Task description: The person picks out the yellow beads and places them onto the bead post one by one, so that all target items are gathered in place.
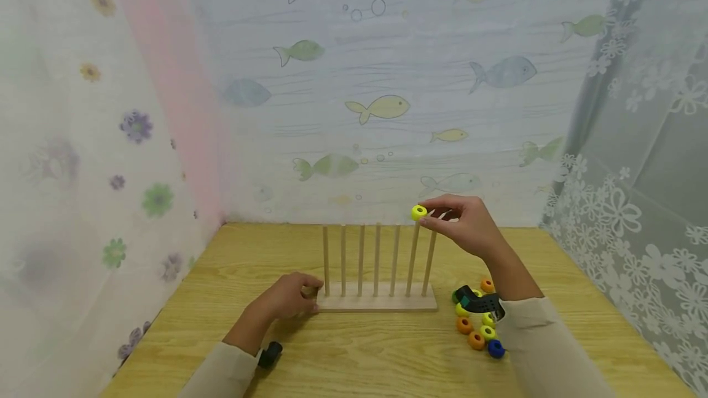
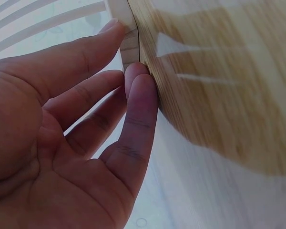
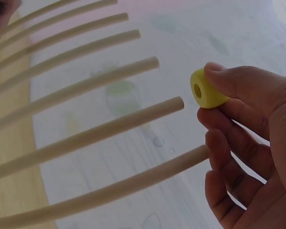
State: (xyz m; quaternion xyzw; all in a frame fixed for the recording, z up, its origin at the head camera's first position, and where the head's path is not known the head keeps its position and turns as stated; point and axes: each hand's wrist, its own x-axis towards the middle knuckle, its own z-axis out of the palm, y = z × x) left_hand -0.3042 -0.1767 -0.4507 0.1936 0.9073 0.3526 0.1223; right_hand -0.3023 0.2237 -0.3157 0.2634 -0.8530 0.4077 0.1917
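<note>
In the head view a wooden peg rack [image 1: 377, 304] stands on the table, with several upright pegs in a row on its flat base. My left hand [image 1: 284, 296] holds the left end of that base, its thumb [image 2: 97, 47] on one face and fingertips against the edge. Between thumb and fingers my right hand [image 1: 467, 226] pinches a yellow bead [image 3: 210, 93] with a hole through it. The bead is just off the tip of the second peg [image 3: 148, 117] from the right, hole facing it. Another right fingertip is at the tip of the rightmost peg [image 3: 171, 169].
Right of the rack lies a group of loose beads, among them an orange bead [image 1: 476, 341] and a blue bead [image 1: 496, 349]. The right wrist's black camera [image 1: 478, 303] hides some of them. A fish-patterned curtain [image 1: 381, 109] hangs behind the table [image 1: 354, 355].
</note>
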